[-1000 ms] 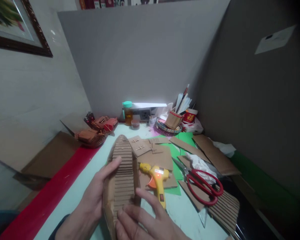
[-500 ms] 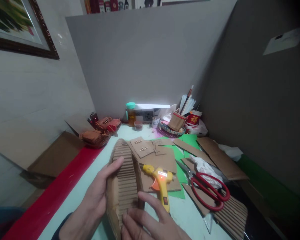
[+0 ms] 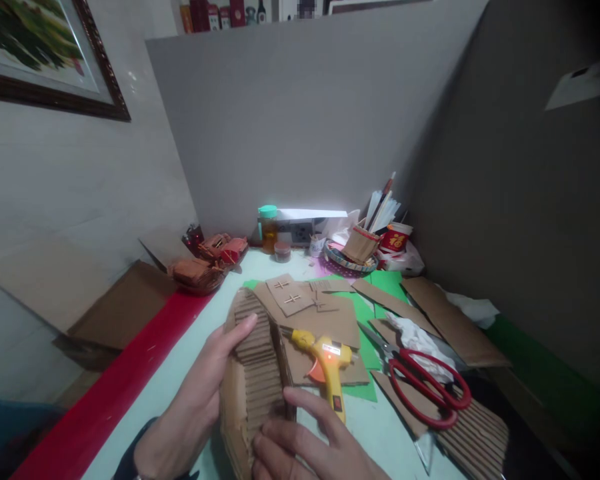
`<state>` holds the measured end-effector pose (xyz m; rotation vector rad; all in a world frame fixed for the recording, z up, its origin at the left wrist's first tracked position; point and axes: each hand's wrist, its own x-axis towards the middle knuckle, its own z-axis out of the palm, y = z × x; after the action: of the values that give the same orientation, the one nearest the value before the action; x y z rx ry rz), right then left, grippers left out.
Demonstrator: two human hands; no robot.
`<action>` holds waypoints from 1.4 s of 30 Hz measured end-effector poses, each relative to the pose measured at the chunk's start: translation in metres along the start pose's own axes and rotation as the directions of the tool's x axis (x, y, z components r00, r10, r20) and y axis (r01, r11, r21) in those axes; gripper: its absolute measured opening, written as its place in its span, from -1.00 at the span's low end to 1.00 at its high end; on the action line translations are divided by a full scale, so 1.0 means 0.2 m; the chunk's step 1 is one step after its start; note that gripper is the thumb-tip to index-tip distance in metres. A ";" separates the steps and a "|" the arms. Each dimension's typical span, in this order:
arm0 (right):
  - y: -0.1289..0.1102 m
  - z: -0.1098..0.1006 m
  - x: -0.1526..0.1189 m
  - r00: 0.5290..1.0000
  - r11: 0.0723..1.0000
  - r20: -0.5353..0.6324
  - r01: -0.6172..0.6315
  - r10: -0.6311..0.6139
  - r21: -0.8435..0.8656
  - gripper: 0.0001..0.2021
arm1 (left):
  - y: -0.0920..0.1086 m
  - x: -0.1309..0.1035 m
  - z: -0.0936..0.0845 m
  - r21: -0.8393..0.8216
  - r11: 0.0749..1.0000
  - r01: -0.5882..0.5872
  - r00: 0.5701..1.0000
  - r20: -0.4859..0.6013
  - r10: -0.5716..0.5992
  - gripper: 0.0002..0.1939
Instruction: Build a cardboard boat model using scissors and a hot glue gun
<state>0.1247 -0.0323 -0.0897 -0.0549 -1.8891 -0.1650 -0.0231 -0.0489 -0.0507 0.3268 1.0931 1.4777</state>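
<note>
Cardboard piece [image 3: 263,373]: brown, elongated, rounded at far end. Broad face corrugated, ridges running crosswise; smoother bands of cardboard along both long sides, left one creased. Pose: held, ribbed face upward, long axis pointing away from viewer. Position: near foreground, slightly left of centre.

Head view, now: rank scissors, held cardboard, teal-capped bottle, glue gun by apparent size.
1. Held cardboard
2. Scissors
3. Glue gun
4. Teal-capped bottle

The bottle stands farthest back, so its true size rank is unsure.
</note>
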 end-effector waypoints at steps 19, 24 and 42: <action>0.08 -0.15 0.00 0.898 0.981 0.437 0.132 -0.056 -0.145 -0.64 | -0.04 -0.02 0.04 0.038 0.996 -0.080 0.997 0.022 0.080 -0.73; 0.09 -0.15 -0.01 0.854 0.974 0.520 0.124 -0.008 -0.188 -0.62 | -0.05 -0.03 0.04 0.081 0.987 -0.139 0.990 0.024 0.138 -0.60; 0.09 -0.12 -0.05 0.846 0.985 0.534 0.085 0.010 -0.153 -0.67 | -0.06 -0.03 0.06 0.059 0.992 -0.113 0.993 -0.005 0.114 -0.78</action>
<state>0.1532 -0.0185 -0.0907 -0.1986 -2.4326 -0.3707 -0.0053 -0.0509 -0.0525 0.4305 1.1423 1.5504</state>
